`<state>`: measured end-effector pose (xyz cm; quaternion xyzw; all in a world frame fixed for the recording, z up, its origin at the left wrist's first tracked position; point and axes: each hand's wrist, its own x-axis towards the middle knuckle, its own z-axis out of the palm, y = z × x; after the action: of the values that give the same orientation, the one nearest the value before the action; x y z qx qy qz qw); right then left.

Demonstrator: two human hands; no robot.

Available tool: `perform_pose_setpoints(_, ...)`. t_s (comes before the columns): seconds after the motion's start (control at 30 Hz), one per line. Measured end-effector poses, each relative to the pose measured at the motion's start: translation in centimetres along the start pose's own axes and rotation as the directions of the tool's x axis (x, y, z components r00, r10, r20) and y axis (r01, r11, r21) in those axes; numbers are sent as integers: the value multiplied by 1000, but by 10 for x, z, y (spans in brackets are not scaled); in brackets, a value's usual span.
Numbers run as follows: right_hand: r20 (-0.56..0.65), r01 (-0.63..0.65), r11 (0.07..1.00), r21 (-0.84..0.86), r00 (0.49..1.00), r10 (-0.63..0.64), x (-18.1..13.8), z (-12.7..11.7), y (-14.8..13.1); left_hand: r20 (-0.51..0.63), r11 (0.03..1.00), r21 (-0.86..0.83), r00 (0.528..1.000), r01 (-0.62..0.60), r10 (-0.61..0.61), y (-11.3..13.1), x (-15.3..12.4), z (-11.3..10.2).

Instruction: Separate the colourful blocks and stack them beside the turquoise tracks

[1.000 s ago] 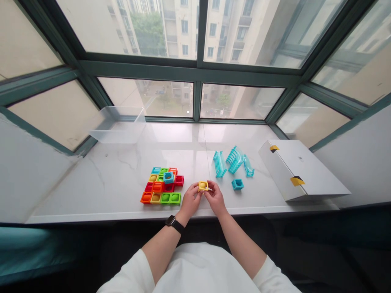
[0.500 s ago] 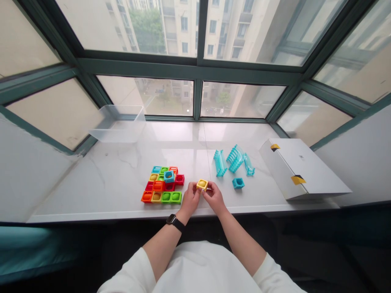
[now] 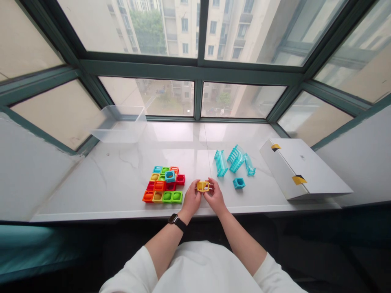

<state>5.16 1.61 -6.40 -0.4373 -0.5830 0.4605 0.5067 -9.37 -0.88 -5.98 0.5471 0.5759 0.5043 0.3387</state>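
Both hands hold a small yellow cube block [image 3: 203, 186] just above the white marble sill [image 3: 122, 183]. My left hand [image 3: 191, 199], with a black watch on its wrist, pinches the block's left side. My right hand [image 3: 215, 196] pinches its right side. To the left lies a flat cluster of coloured square blocks [image 3: 163, 189] in red, orange, yellow and green, with a blue cube [image 3: 170, 176] standing on top. A loose teal cube [image 3: 238, 183] sits right of my hands.
Several clear teal ribbed track pieces [image 3: 235, 160] lie behind the teal cube. A white cardboard box [image 3: 302, 169] with yellow-black tape rests at the right. A clear plastic bin [image 3: 120, 124] stands at the back left by the window.
The yellow block has been turned in my fingers; its open side now faces me. The hands stayed in nearly the same place.
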Motion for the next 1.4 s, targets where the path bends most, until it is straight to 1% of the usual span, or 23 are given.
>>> perform_pose_setpoints(0.07,-23,-31,999,38,999,32,0,1,2,7,999,-29,999,42,-42,-1,0,-1)
perform_pose_setpoints(0.13,-30,-35,999,33,999,36,1,1,3,0,997,-48,998,63,-63,-1,0,-2)
perform_pose_setpoints(0.23,9,-6,1000,-13,1000,6,2,-1,0,-2,995,-71,998,69,-69,2,1,-3)
perform_pose_setpoints(0.3,21,14,1000,-25,1000,-14,3,-2,-3,17,995,-69,997,70,-69,5,1,-4)
perform_pose_setpoints(0.4,-24,31,998,-51,999,-33,2,-2,-6,46,996,-43,996,72,-70,7,1,-4)
perform_pose_setpoints(0.53,-132,60,981,-187,988,-86,-1,-3,-12,28,1000,3,1000,-1,1,8,2,-2)
perform_pose_setpoints(0.6,-161,69,971,-230,981,-108,-3,-4,-15,29,998,44,999,-46,45,7,3,-1)
perform_pose_setpoints(0.67,-145,85,959,-269,981,-128,-4,-6,-17,40,995,72,997,-71,68,7,3,0)
perform_pose_setpoints(0.73,-94,114,941,-319,984,-151,-6,-9,-17,50,992,93,996,-80,76,6,4,0)
perform_pose_setpoints(0.83,-27,142,912,-386,986,-164,-7,-21,-16,79,982,161,993,-97,85,4,4,2)
perform_pose_setpoints(0.93,-6,123,899,-421,990,-139,-6,-41,-14,107,968,221,989,-122,101,2,3,5)
perform_pose_setpoints(1.0,-36,93,889,-448,992,-122,-4,-58,-12,103,967,227,990,-118,97,1,2,5)
perform_pose_setpoints(1.07,-101,48,876,-479,989,-109,-3,-75,-10,107,964,238,990,-115,92,2,2,5)
perform_pose_setpoints(1.17,-188,-27,860,-510,979,-81,-2,-93,-6,149,932,326,982,-156,112,7,1,4)
perform_pose_setpoints(1.3,-227,-89,840,-535,973,-42,-1,-100,0,218,829,508,966,-235,140,18,6,13)
perform_pose_setpoints(1.4,-215,-75,832,-550,975,-55,0,-97,2,282,778,565,950,-276,133,26,16,29)
